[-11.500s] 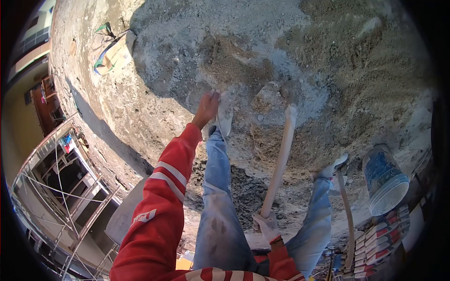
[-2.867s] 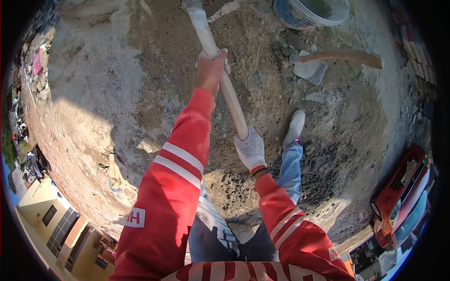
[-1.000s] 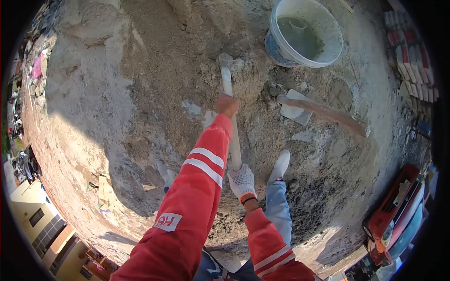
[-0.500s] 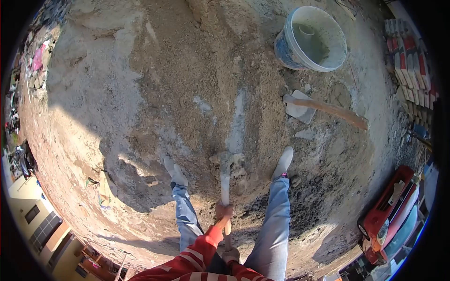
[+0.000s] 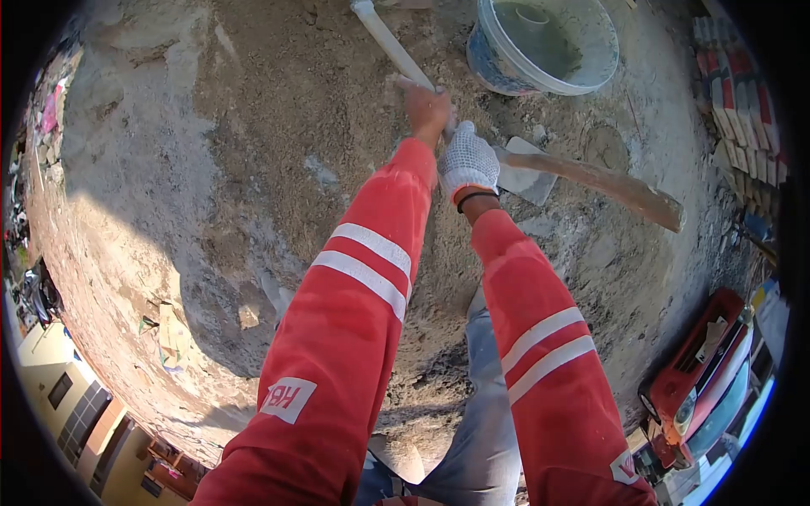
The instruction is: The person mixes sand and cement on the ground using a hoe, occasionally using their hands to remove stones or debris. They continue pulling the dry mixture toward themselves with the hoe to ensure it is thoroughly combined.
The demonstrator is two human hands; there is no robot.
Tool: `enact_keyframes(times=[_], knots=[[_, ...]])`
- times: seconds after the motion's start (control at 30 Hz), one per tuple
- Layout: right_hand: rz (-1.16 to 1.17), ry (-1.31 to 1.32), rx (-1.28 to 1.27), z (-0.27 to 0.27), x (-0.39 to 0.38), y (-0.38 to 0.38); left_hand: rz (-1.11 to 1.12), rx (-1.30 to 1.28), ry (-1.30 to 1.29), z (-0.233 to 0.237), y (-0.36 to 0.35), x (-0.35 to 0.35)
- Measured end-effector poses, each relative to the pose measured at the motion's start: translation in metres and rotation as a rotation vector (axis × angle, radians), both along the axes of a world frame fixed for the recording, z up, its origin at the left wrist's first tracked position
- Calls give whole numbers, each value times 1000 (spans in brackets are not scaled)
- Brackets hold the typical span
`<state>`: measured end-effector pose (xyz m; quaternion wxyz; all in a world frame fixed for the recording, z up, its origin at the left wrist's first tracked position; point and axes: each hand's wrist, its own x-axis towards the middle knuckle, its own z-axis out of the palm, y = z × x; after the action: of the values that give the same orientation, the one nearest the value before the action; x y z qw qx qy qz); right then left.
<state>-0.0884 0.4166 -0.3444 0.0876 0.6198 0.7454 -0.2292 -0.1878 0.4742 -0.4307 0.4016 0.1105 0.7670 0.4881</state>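
Rough dirt grnd (image 5: pixel 126 278), part sunlit, part shaded, pale bldg (image 5: pixel 42 356) w/ window (image 5: pixel 60 389) btm L, red car (image 5: pixel 704 381) R

We see smooth, matt wood in the pale handle (image 5: pixel 393 44), and soft knitted cloth with a dotted texture in the glove (image 5: pixel 470 160) on the right hand (image 5: pixel 466 148). The red sleeves (image 5: pixel 342 291) are matt cloth; the jeans (image 5: pixel 481 396) look like faded denim. To the right we find a brown wooden handle (image 5: pixel 603 184), worn and dull. The far bucket (image 5: pixel 498 67) is scuffed, smeared plastic, the ground (image 5: pixel 278 126) rough and gritty, the near-right car (image 5: pixel 685 413) glossy.
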Motion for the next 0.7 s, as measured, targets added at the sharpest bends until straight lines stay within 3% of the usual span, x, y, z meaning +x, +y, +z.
enact_keyframes(times=[0.07, 0.1, 0.17, 0.2, 0.23, 0.27, 0.37, 0.43, 0.63, 0.7], knots=[[-16, -9, -68, -11, 1, 16, -101, -66, 75, -62, -2, 16], [-32, -7, -127, -12, 2, 20, -120, -81, -121, -90, -8, 20], [-38, -70, -186, -8, 20, -10, -216, -237, -166, -70, -28, 36], [26, 17, -174, 3, 33, -28, -275, -361, 5, -35, -47, 44], [-25, -61, -349, 5, 39, -41, -235, -308, -9, -44, -68, 52], [-48, -87, -333, 6, 46, -64, -202, -254, -27, -55, -87, 60], [-127, -84, -382, 35, 64, -126, -227, -430, 85, -20, -130, 67], [-126, -93, -430, 55, 77, -168, -162, -473, 24, -44, -169, 73], [-130, -161, -603, 146, 131, -288, 200, -262, -530, -34, -308, 100], [44, -187, -568, 182, 174, -334, 364, -401, -830, 25, -345, 105]])
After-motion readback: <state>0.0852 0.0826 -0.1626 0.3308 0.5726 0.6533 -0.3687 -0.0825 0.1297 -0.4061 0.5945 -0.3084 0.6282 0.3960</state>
